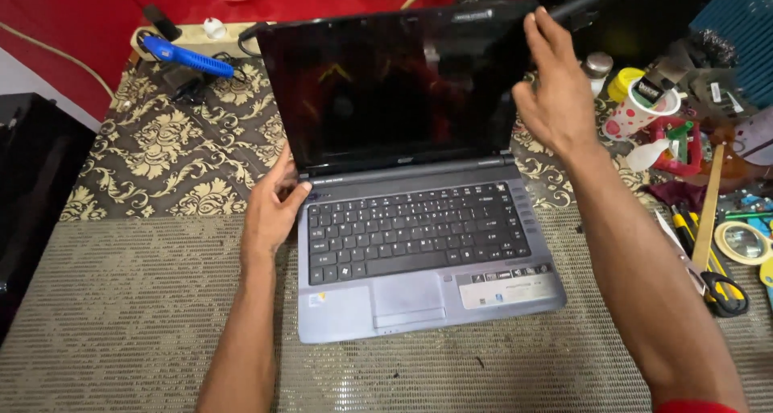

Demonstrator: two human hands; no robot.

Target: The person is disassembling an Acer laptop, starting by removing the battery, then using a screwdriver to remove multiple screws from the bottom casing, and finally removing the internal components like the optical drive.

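Observation:
An open grey laptop (419,244) with a dark, switched-off screen (386,91) sits on the table in front of me. My left hand (272,208) rests on the laptop's left side by the hinge, thumb on the keyboard deck's corner. My right hand (555,91) grips the right edge of the screen lid near its top corner, fingers curled over the bezel. The black keyboard (415,232) and the touchpad (408,299) are uncovered.
A brown-and-cream patterned cloth (185,155) and a woven mat (121,316) cover the table. A blue tool (187,57) lies by a power strip (201,35) at back left. Cups, bottles, scissors (721,288), a tape roll (745,242) and small tools crowd the right side.

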